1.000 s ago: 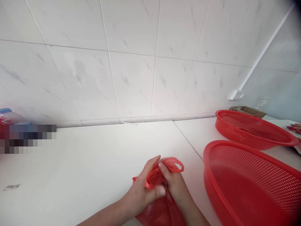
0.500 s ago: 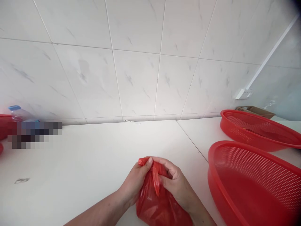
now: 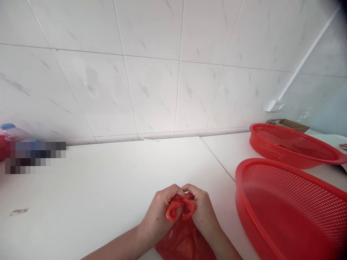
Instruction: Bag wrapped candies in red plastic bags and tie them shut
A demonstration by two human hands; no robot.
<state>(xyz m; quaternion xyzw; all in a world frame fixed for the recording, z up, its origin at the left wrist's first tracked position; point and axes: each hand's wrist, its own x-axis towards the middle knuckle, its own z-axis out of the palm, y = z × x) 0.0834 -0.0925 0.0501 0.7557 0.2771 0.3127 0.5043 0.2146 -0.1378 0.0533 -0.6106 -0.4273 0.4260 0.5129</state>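
A red plastic bag (image 3: 187, 241) stands on the white table at the bottom middle, its lower part cut off by the frame edge. My left hand (image 3: 162, 209) is closed on the gathered top of the bag from the left. From the right, my right hand (image 3: 204, 209) grips the same top, and the knuckles of both hands meet. Two curled ends of red plastic stick out between the hands towards me. What the bag holds cannot be made out.
To the right stand a large red mesh basket (image 3: 271, 209) and, behind it, a second red basket (image 3: 282, 154). A cardboard box (image 3: 290, 125) sits by the wall. At the far left are a bottle with a blue cap (image 3: 7, 126) and a blurred patch. White tiles line the back.
Both hands have drawn together and turned inward over the bag's top. The loose strip that hung down in front is now two curled ends. The view has shifted slightly right.
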